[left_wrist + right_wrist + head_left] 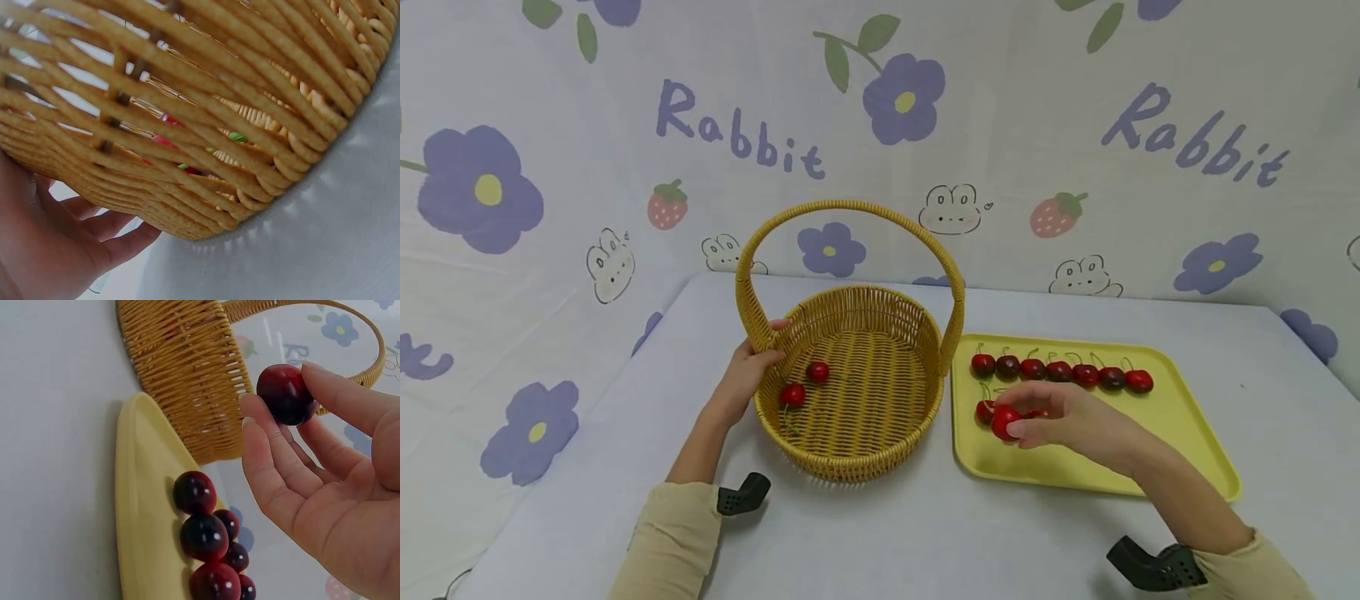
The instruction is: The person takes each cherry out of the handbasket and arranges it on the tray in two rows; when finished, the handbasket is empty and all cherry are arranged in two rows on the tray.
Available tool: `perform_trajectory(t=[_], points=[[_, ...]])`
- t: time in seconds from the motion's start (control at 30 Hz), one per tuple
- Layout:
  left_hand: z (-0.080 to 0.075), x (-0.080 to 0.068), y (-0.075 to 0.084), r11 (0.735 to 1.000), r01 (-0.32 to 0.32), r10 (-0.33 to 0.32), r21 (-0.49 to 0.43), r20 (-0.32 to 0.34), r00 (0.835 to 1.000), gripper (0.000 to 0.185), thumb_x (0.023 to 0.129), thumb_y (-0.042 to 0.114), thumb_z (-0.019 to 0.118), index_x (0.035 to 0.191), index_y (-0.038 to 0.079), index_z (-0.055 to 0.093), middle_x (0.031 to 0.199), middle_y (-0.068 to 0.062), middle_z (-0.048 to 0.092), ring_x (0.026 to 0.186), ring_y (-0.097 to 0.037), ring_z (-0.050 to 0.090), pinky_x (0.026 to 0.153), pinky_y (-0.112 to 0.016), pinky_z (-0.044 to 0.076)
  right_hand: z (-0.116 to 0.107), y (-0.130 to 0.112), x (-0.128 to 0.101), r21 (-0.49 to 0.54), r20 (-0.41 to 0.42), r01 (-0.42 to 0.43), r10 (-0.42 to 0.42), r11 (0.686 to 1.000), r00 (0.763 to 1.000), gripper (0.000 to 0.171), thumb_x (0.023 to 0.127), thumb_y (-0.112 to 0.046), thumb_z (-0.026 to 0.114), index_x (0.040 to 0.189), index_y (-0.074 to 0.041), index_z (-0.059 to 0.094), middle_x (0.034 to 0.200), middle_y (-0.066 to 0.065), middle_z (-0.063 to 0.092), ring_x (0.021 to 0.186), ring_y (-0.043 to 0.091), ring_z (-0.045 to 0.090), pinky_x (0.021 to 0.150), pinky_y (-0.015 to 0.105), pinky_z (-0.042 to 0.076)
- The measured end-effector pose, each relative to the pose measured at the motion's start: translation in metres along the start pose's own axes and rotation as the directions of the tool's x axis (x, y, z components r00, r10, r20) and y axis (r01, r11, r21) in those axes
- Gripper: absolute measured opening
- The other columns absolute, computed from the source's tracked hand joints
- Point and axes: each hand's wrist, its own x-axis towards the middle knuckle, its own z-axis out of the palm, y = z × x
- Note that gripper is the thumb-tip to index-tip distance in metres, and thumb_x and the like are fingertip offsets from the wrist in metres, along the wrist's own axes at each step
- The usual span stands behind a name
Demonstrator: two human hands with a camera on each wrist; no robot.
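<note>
A yellow-brown wicker basket [850, 461] with a tall arched handle stands left of centre on the table. My left hand [747, 377] grips its left side at the foot of the handle; in the left wrist view the fingers [128, 242] lie behind the woven wall. Inside the basket rest two red cherries [817, 372], one with its stem toward me. Over the tray's left part, my right hand [1067, 421] pinches a dark red cherry [286, 394] between thumb and fingertips. The yellow tray [1180, 458] holds a back row of several cherries [1058, 372] and a shorter front row, partly hidden by this hand.
The tray lies close to the basket's right side. A white cloth [925, 533] covers the table. Behind it hangs a curtain [1000, 100] printed with flowers, rabbits and strawberries. The basket's handle [850, 205] arches high above the rim.
</note>
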Motion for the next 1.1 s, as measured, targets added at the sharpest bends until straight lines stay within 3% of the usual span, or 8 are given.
perform_trajectory(t=[0.4, 0.67, 1.1], points=[[-0.001, 0.001, 0.001, 1.0, 0.002, -0.002, 0.006, 0.002, 1.0, 0.048, 0.095, 0.005, 0.041, 0.142, 0.005, 0.038, 0.143, -0.02, 0.037, 0.13, -0.034, 0.034, 0.108, -0.051, 0.02, -0.018, 0.021, -0.013, 0.117, -0.025, -0.026, 0.03, 0.993, 0.999, 0.049, 0.091, -0.013, 0.065, 0.13, 0.009, 0.045, 0.117, 0.017, 0.055, 0.097, 0.031, 0.062, 0.084, 0.036, 0.051], [-0.001, 0.002, 0.0, 1.0, 0.003, -0.003, 0.0, 0.007, 1.0, 0.048, 0.095, 0.005, 0.041, 0.143, 0.005, 0.037, 0.143, -0.02, 0.037, 0.13, -0.035, 0.034, 0.108, -0.052, 0.019, -0.032, 0.03, -0.023, 0.064, -0.101, -0.08, 0.087, 0.995, 0.991, 0.049, 0.091, -0.017, 0.065, 0.13, 0.005, 0.046, 0.12, 0.016, 0.053, 0.097, 0.03, 0.061, 0.083, 0.034, 0.051], [-0.001, 0.001, 0.0, 1.0, 0.011, -0.011, -0.011, -0.004, 1.0, 0.048, 0.095, 0.004, 0.041, 0.143, 0.006, 0.037, 0.144, -0.019, 0.036, 0.13, -0.033, 0.033, 0.108, -0.05, 0.02, -0.053, 0.045, -0.032, 0.092, -0.149, -0.114, 0.127, 0.989, 0.981, 0.053, 0.092, -0.016, 0.063, 0.133, 0.01, 0.041, 0.122, 0.015, 0.049, 0.099, 0.022, 0.063, 0.084, 0.033, 0.05]])
